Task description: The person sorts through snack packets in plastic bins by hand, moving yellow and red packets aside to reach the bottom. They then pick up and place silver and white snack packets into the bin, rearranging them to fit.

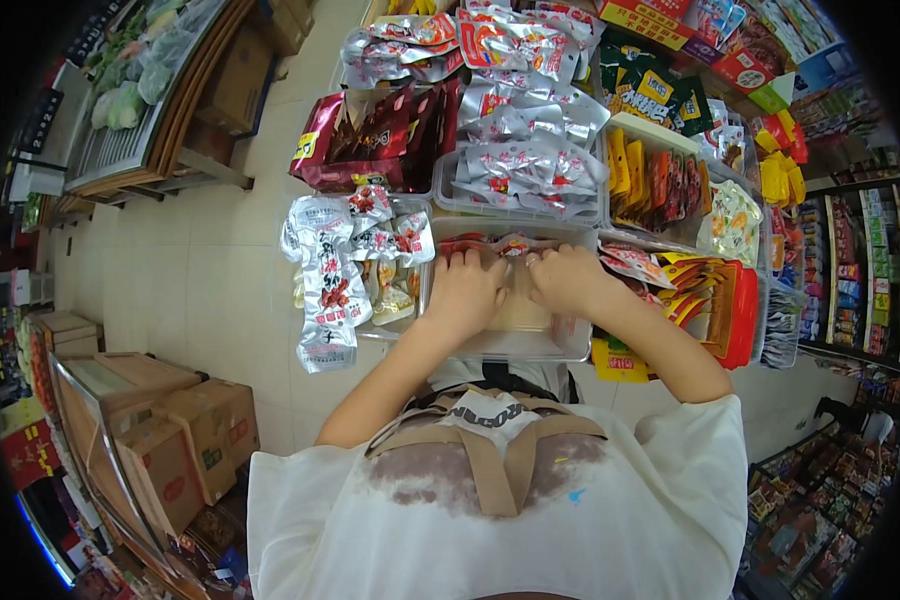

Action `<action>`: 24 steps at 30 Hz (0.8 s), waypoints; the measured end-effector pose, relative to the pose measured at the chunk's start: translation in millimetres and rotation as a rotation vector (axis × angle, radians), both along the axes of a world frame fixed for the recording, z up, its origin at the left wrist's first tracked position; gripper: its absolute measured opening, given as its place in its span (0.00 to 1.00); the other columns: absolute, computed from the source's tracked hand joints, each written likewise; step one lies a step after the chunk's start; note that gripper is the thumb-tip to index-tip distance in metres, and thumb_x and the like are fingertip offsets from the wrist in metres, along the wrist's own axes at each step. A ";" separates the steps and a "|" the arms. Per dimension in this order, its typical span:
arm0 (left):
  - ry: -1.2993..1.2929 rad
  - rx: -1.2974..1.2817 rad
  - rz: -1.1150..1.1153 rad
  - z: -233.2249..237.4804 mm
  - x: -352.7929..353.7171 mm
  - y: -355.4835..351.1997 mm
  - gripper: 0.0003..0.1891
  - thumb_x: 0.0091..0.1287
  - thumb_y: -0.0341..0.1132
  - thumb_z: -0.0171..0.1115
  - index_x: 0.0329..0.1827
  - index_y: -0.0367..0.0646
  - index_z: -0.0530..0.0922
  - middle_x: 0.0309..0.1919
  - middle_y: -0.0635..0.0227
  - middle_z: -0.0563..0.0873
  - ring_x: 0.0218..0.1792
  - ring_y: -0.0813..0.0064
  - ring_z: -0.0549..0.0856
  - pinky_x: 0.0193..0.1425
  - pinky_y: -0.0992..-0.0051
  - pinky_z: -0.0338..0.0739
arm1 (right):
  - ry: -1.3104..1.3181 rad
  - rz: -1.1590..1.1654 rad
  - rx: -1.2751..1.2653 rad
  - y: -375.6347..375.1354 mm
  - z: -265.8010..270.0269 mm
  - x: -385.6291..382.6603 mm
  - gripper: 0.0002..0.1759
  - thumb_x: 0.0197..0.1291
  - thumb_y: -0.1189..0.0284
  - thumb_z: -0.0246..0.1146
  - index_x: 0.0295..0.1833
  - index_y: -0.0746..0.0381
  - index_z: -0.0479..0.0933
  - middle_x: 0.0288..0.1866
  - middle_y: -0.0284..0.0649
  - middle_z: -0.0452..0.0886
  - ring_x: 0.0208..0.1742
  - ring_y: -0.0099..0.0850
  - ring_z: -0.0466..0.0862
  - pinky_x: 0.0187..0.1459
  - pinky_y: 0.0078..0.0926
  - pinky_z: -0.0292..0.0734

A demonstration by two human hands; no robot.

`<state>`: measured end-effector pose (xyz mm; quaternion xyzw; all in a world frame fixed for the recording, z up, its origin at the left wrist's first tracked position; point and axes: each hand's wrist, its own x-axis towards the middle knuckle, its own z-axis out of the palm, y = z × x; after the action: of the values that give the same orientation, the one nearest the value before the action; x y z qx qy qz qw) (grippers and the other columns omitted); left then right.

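Note:
Both hands reach into a clear plastic bin at the front of the display. Red and silver snack packets lie along its far end. My left hand has its fingers bent over the packets on the left side. Beside it, my right hand has its fingertips on the packets' right part; whether either hand grips one is hidden. Silver packets fill the bin to the left, and yellow and red packets stand in the bin to the right.
Behind are bins of dark red packets, silver packets and orange packets. A red jar lid stands at the right. Cardboard boxes sit at the lower left, and a vegetable rack is at the upper left.

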<state>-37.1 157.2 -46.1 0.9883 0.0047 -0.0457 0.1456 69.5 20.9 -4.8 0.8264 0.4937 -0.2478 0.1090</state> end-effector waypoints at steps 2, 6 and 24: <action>0.002 -0.009 -0.007 -0.5 -0.2 -0.5 0.21 0.57 0.43 0.58 0.54 0.50 0.74 0.41 0.54 0.77 0.44 0.58 0.77 0.48 0.58 0.68 | 0.043 0.010 -0.007 -0.5 3.1 -0.8 0.20 0.56 0.65 0.51 0.49 0.66 0.74 0.46 0.49 0.80 0.46 0.44 0.80 0.47 0.39 0.74; 0.000 -0.009 -0.010 -2.8 0.4 -1.1 0.21 0.57 0.44 0.58 0.54 0.51 0.75 0.41 0.54 0.77 0.44 0.58 0.78 0.48 0.58 0.68 | 0.088 0.090 0.003 2.9 31.4 -1.7 0.23 0.52 0.59 0.58 0.48 0.66 0.74 0.42 0.50 0.80 0.45 0.45 0.80 0.46 0.40 0.75; 0.064 -0.023 0.016 -2.8 -0.8 -2.5 0.23 0.58 0.44 0.58 0.57 0.52 0.72 0.43 0.53 0.76 0.46 0.57 0.77 0.51 0.56 0.66 | -0.196 -0.237 0.530 96.5 55.0 232.8 0.40 0.49 0.48 0.57 0.63 0.64 0.66 0.58 0.54 0.71 0.58 0.46 0.73 0.57 0.39 0.67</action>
<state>-37.9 154.7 -48.9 0.9845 0.0168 -0.0759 0.1571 302.3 117.4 50.2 0.8979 0.4283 -0.0406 -0.0930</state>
